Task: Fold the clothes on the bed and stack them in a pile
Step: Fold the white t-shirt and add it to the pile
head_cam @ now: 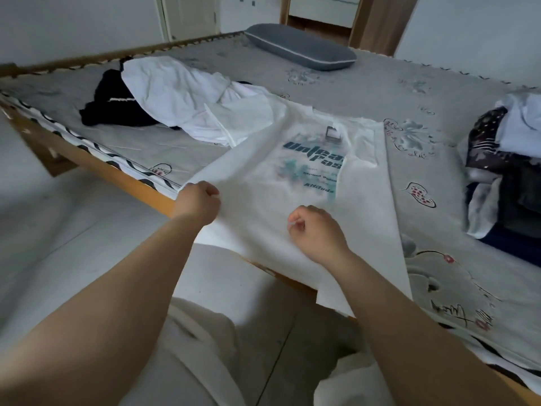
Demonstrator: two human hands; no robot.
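1. White, thin and slightly see-through, the T-shirt point(295, 183) lies spread over the near edge of the bed point(366, 92), its hem hanging past the wooden frame toward the person. A teal printed slogan shows through the cloth from the other side, and a small grey neck label sits at its far end.
2. The cloth looks soft and lightly creased, with its left side lifted off the mattress in a taut, sloping sheet.
3. The left hand point(197, 202) is at the shirt's left edge, fist-like, its fingers curled round a gather of the fabric; the forearm reaches in straight from the near left.
4. The right hand point(317, 230) rests on the shirt's near middle, knuckles up, its fingers point(295, 225) pinching a small fold of the white cloth; the forearm comes in from the near right.
5. The bed cover is grey and quilted, with printed flowers and script, on a light wooden frame.
6. Far left on the bed, a crumpled white garment point(175, 95) lies partly over a bunched black garment point(114, 104).
7. At the right edge sits a pile of clothes point(506, 171), dark patterned and white pieces stacked together.
8. A flat, oblong grey pillow point(301, 46) with pale piping lies at the far end.
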